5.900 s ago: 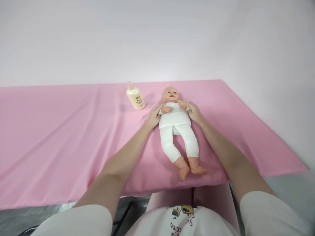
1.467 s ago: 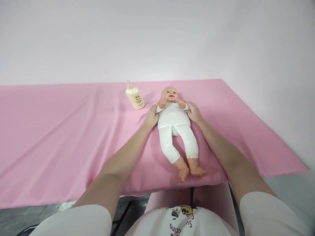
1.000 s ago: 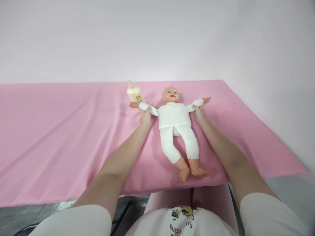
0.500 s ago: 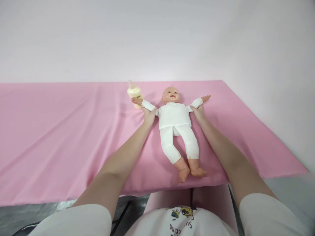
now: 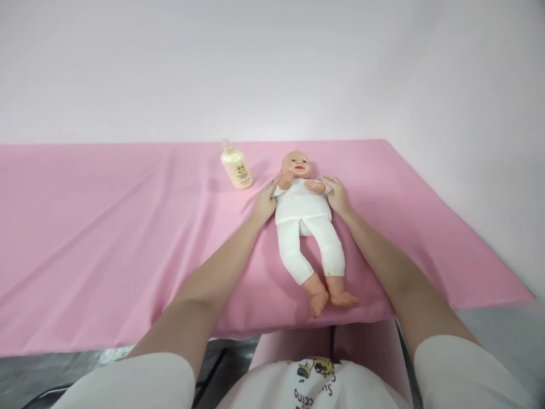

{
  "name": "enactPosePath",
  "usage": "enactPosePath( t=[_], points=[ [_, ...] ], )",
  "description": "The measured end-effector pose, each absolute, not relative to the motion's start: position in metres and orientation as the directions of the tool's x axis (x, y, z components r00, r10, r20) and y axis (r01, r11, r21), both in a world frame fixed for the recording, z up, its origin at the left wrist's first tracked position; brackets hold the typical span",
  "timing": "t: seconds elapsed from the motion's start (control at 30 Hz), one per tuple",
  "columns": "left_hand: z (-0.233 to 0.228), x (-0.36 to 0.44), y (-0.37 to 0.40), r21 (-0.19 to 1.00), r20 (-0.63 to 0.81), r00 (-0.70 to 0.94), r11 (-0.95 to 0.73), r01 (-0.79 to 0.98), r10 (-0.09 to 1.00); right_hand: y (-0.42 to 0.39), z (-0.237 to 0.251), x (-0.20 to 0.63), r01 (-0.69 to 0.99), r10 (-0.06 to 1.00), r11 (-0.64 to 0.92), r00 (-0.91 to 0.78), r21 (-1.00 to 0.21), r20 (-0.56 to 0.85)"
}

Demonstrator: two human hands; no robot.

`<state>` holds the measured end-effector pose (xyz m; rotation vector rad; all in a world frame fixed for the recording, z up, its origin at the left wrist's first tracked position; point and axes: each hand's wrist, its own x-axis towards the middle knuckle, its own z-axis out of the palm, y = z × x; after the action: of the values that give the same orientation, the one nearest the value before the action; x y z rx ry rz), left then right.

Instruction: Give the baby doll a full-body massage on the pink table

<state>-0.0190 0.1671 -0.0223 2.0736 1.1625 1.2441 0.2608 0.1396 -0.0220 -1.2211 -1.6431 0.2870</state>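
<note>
A baby doll (image 5: 304,213) in a white suit lies on its back on the pink sheet (image 5: 119,227), head away from me, bare feet near the front edge. My left hand (image 5: 264,201) grips the doll's arm on the left side. My right hand (image 5: 338,195) grips the arm on the right. Both doll arms are folded in over its chest, with its small hands near the chin.
A cream lotion bottle (image 5: 237,167) lies on the sheet just left of the doll's head. The sheet's right edge runs along a pale wall (image 5: 468,113). Grey floor (image 5: 502,324) shows beyond the front edge.
Half a second ago the doll's arms were stretched out sideways, one touching the bottle. Both my hands have brought them back in over the chest.
</note>
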Motion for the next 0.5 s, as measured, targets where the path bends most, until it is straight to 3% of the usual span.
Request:
enactPosePath(
  t=[0.3,0.5],
  points=[
    [-0.0116,-0.014,0.1587,0.794,0.485,0.18,-0.517,0.32,0.856,0.1388,-0.0201,0.2614,0.547,0.822,0.452,0.052,-0.704,0.568],
    [-0.0163,-0.0165,0.1612,0.911,0.355,-0.046,-0.335,0.241,0.934,0.1371,-0.0199,0.2624,0.424,0.847,0.39,0.182,-0.817,0.499]
  ],
)
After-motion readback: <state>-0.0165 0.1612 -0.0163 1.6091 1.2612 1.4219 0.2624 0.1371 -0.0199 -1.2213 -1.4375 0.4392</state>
